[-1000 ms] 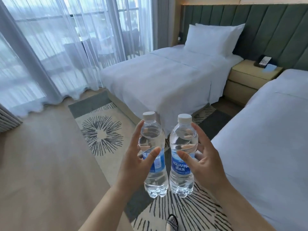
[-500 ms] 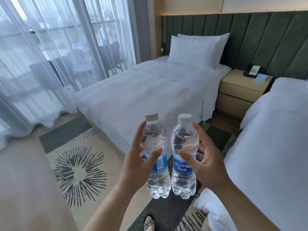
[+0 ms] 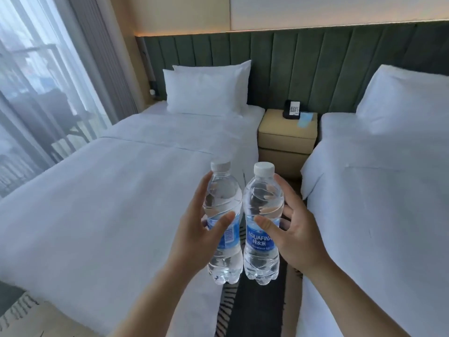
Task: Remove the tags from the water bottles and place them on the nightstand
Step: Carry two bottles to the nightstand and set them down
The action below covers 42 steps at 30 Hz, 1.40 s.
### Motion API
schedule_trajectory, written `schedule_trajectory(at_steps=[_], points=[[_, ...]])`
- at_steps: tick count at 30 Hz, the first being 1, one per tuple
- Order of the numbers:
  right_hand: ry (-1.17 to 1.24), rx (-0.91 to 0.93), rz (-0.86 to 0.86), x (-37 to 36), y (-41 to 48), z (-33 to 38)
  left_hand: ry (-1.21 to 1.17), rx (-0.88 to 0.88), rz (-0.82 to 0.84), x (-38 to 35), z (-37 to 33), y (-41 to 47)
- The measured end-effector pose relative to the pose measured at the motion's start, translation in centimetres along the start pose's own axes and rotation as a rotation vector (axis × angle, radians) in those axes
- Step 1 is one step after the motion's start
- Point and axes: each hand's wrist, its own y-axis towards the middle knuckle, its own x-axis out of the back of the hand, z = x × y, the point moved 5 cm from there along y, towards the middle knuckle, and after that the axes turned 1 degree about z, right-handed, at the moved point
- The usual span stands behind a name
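Observation:
I hold two clear water bottles upright, side by side, in front of me. My left hand (image 3: 194,237) grips the left bottle (image 3: 222,190) round its blue label (image 3: 228,235). My right hand (image 3: 295,235) grips the right bottle (image 3: 263,198), thumb across the top of its blue Aquafina label (image 3: 260,242). Both bottles have white caps and are full of water. The tan nightstand (image 3: 286,139) stands ahead between the two beds, against the green headboard wall.
A white bed (image 3: 116,190) lies to the left and another white bed (image 3: 384,203) to the right, with a narrow carpeted aisle (image 3: 257,310) between them. On the nightstand sit a black telephone (image 3: 291,109) and a light blue card (image 3: 305,119). Curtains (image 3: 48,81) cover the left window.
My view has turned right and moved forward into the aisle; the nightstand now lies straight ahead. Both hands keep the same grip on the bottles.

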Motion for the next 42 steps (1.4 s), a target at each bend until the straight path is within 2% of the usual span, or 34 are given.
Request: schedule_trajectory(at_steps=[8,18,26,33,42], points=[[-0.056,-0.033,-0.153,7.9,14.8,-7.7,-0.069,-0.010,0.182,-7.3,6.2,18.4],[-0.077,-0.055,-0.245,21.4,36.0,-16.9,-0.062,-0.010,0.256,-19.2,12.1,42.7],[-0.071,-0.070,-0.267,28.1,51.0,-23.6,-0.063,-0.012,0.359,-25.4,18.1,60.6],[-0.122,-0.077,-0.370,33.8,64.9,-28.3,-0.015,-0.083,0.472,-30.1,21.0,77.9],[-0.131,-0.098,-0.503,40.9,77.3,-34.4,0.042,-0.093,0.532,-35.4,26.1,92.5]])
